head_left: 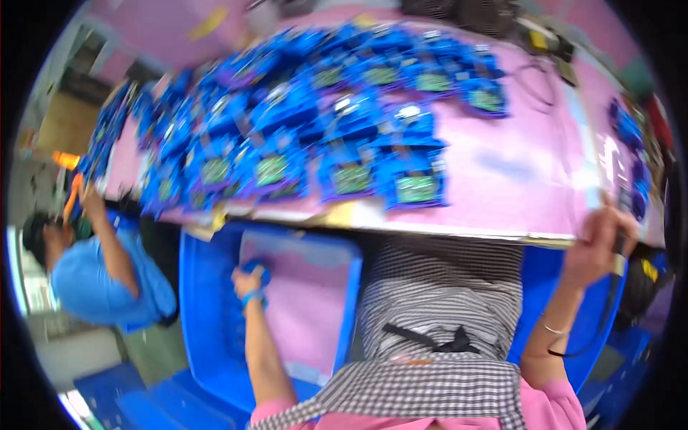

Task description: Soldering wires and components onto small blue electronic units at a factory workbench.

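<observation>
My left hand (249, 284), with a blue band at its wrist, reaches into a blue plastic bin (185, 287) in front of the table. Its fingers close round a small blue piece (261, 271), blurred and partly covered. Over the table's right front edge, my right hand (602, 236) grips a dark stick-shaped tool (620, 247). A black cord (600, 337) hangs down beside that wrist; the tool's exact kind is unclear. Several blue plastic housings with green circuit boards (416, 188) stand in rows across the tabletop, apart from both hands.
Pink sheeting covers the long table (502, 186). A second blue bin (537, 287) stands at my right below the edge. At the left, a person in a blue shirt (107, 279) works beside an orange tool (72, 190). A cable (534, 86) lies at the far right.
</observation>
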Demonstrator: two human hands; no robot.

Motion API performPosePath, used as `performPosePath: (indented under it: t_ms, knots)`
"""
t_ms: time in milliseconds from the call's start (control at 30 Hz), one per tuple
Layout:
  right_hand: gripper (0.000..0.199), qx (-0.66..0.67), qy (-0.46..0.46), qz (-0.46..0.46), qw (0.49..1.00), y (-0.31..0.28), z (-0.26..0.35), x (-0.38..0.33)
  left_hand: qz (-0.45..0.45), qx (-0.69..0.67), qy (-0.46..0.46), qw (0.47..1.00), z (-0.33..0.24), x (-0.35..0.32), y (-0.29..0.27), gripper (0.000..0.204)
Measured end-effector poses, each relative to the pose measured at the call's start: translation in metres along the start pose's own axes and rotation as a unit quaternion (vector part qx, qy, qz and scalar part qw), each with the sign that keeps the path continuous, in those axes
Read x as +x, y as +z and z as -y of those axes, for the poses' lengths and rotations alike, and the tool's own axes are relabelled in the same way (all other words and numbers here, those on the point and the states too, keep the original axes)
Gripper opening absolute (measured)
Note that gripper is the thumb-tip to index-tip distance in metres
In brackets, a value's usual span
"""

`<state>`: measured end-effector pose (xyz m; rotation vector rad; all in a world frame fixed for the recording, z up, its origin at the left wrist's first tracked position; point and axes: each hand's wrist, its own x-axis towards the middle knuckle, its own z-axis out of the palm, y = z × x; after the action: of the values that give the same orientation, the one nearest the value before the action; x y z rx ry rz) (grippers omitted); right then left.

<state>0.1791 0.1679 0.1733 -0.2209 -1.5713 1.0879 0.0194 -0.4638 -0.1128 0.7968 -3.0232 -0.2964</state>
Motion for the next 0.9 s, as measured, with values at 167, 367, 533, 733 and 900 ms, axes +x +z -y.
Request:
performPosePath:
  t_ms: [167,367,533,733,900]
  knots:
    - [0.024,0.062,0.003,0.031,0.998,0.001,0.004,-0.007,0.135,-0.548,0.020,0.825,0.025,-0.103,-0.138,0.042]
    - [0.020,0.025,-0.060,0.042,0.997,-0.015,0.004,-0.007,0.384,-0.667,0.323,0.551,-0.228,-0.222,-0.268,0.058]
    - [0.017,0.029,-0.179,0.024,0.983,-0.032,-0.003,0.013,0.344,-0.573,0.301,0.680,-0.445,-0.302,-0.223,0.044]
    - [0.020,-0.026,-0.118,0.048,0.992,-0.063,0.000,0.028,0.119,-0.276,0.524,0.797,-0.496,-0.328,-0.178,0.037]
    - [0.015,0.058,-0.010,0.153,0.987,-0.068,-0.009,0.025,0.252,-0.394,0.542,0.699,-0.463,-0.377,-0.229,0.037]
